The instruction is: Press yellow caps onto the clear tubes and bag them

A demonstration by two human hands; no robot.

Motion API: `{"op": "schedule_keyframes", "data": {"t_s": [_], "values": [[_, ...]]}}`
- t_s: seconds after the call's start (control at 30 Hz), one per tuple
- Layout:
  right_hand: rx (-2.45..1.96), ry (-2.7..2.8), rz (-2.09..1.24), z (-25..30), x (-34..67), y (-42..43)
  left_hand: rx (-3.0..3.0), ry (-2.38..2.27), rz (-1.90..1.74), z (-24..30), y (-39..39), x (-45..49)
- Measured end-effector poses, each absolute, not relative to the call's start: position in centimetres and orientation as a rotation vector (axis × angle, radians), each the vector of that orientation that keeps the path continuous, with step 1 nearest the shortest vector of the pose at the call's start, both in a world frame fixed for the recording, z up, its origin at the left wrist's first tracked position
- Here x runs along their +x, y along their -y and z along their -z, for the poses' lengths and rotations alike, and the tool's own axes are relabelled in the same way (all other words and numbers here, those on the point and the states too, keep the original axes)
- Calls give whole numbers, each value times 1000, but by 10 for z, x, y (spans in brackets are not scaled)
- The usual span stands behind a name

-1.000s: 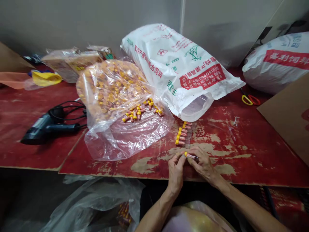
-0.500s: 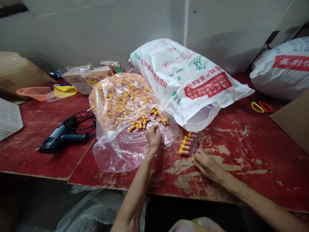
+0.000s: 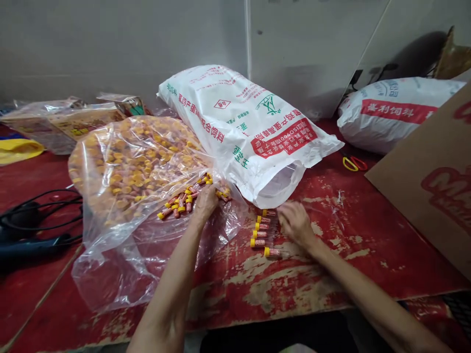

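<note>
On the worn red tabletop (image 3: 353, 235), slim yellow-capped pink tubes (image 3: 262, 235) lie in a row, long axes crosswise, capped ends leftward. Hands apart: left hand (image 3: 207, 200) at loose tubes (image 3: 181, 201), right hand (image 3: 295, 223) beside row; grips indeterminable.

Middle sack (image 3: 239, 122): "配合饲料" and "ISO900" in print
Right sack (image 3: 397, 125): "饲料", white on red
Cardboard box (image 3: 408, 196): red lettering starting "M"

Grey wall (image 3: 128, 44), pale vertical seam (image 3: 248, 39). Red worktop (image 3: 371, 274) in front, worn tan in patches. Lighting dim.
</note>
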State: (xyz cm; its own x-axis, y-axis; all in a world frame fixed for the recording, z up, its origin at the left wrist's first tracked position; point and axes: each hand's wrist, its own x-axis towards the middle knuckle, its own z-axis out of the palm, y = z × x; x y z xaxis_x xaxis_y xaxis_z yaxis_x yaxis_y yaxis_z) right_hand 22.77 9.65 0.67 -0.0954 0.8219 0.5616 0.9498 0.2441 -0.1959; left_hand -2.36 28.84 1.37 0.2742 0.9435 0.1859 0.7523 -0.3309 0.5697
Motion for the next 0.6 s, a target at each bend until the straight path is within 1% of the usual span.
{"op": "schedule_keyframes", "data": {"t_s": [0.07,0.1,0.2,0.27,0.43,0.6], "values": [[-1776,1918,231,-13,242,-143,2005,-1568,-772,-14,-281,-33],[-2035,1960,135,-15,247,-165,1904,-1590,-808,-14,-276,-38],[-2230,1961,18,-14,249,-214,1589,-1611,-918,-14,-252,-55],[-2256,1942,-4,-11,246,-228,1374,-1560,-998,-14,-232,-63],[-2301,1896,5,-8,252,-220,1000,-1336,-1189,-16,-178,-68],[-2200,1901,46,-22,257,-167,574,-1010,-1220,-20,-134,-53]]}}
